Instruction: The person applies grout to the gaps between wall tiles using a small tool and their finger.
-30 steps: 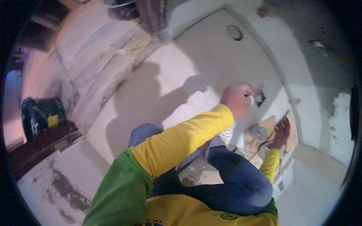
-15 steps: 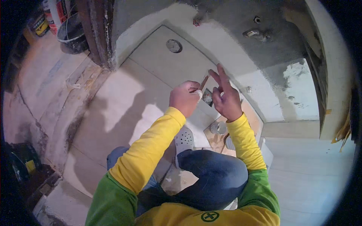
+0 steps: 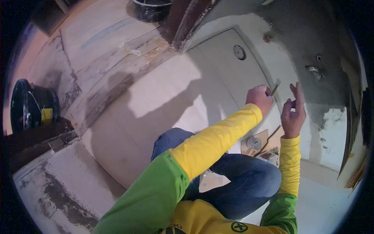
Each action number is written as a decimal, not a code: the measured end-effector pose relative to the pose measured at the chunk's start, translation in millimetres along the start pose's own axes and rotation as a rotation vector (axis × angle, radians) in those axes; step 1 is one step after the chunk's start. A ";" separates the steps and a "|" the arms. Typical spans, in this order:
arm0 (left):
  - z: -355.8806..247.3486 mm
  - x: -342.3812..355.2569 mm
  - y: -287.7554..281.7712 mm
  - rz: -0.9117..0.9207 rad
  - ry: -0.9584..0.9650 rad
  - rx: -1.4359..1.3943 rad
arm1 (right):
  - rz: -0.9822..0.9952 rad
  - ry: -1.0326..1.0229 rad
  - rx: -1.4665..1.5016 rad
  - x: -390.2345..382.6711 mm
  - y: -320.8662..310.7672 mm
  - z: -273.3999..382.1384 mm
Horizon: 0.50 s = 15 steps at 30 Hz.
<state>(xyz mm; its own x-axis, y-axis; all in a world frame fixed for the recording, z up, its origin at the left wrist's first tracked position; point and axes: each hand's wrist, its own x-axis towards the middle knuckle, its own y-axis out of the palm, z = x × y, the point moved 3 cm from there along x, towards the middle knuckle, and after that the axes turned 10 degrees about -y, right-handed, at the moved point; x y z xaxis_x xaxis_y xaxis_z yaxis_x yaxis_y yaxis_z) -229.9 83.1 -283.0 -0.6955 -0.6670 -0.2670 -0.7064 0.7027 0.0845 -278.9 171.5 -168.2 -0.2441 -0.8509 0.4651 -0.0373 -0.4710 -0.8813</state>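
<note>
My left hand (image 3: 260, 99) is closed around a short, narrow, flat stick-like tool (image 3: 275, 88), whose tip points up and to the right. Its exact kind is too small to make out. Just to the right, my right hand (image 3: 294, 113) is raised with some fingers stretched up and others partly bent, and nothing shows in it. A small gap separates the two hands. Beneath them lie large pale floor tiles (image 3: 218, 72). A small whitish cup (image 3: 254, 143) stands on a brown board below my left wrist.
A round drain hole (image 3: 239, 52) opens in the far tiles beside the grey plastered wall (image 3: 288, 23), where a tap fitting (image 3: 313, 69) sticks out. Dark buckets stand at the left (image 3: 43, 105) and the top (image 3: 152, 11). A rough doorsill (image 3: 113, 89) borders the tiles.
My view has swung left, so the room's things sit further right in the picture and the left bucket shows more fully. My hands have moved apart a little; the stick stays in my left.
</note>
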 end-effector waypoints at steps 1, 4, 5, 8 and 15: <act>1.3 3.7 -2.7 -0.012 -0.004 -0.001 | -0.027 -0.067 -0.017 6.6 -3.7 4.2; 17.7 19.3 -13.6 -0.069 -0.051 0.016 | -0.044 -0.019 0.150 23.7 -15.0 19.8; 16.9 22.5 -16.2 -0.070 -0.081 0.000 | -0.042 0.102 0.314 28.7 -22.2 17.2; 17.4 36.4 -44.0 -0.094 -0.067 0.082 | -0.044 0.108 0.440 46.5 -21.8 13.9; 64.6 103.6 -189.1 -0.308 0.280 0.806 | 0.302 0.300 0.677 68.6 94.1 -3.6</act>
<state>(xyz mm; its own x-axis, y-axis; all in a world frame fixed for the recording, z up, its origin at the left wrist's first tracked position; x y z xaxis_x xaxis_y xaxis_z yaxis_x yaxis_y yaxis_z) -159.9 -102.9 -388.6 -0.5716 -0.8161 0.0852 -0.6338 0.3732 -0.6775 -302.6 69.7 -219.5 -0.4037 -0.9107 0.0878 0.6446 -0.3512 -0.6790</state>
